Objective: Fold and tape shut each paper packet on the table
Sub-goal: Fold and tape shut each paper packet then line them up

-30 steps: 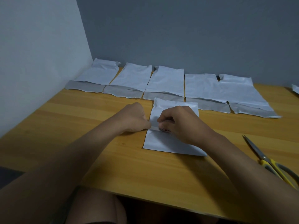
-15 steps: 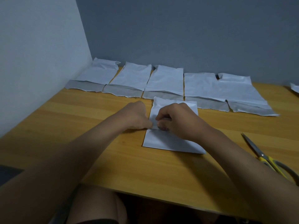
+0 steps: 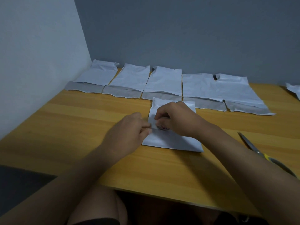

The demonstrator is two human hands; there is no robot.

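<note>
My left hand (image 3: 129,129) has drawn a little to the left of where it was a moment ago, away from my right hand (image 3: 175,118), while the packet (image 3: 172,138) lies just where it did. The fingertips of the left pinch something thin at the packet's left edge — I take it to be the free end of tape, though it is too faint to be sure. My right hand is curled over a small roll (image 3: 162,127), holding it down on the packet's middle; I see only the roll's rim under the fingers.

The packet sits on the tabletop (image 3: 81,127) straight ahead of me, under both hands, its long axis running away from me. The strip, as I judge it, must run crosswise to that, left to right over the fold. So the gap between my two hands is what counts: the left at the left edge, the right at the centre, both touching the paper. The left is nearer the edge and should anchor there while the right carries the roll across.

Behind, a row of packets (image 3: 164,82) lies along the wall, flaps open toward me — not yet folded, I think. The scissors (image 3: 253,146) lie to my right, near my right forearm, for cutting the strip.
</note>
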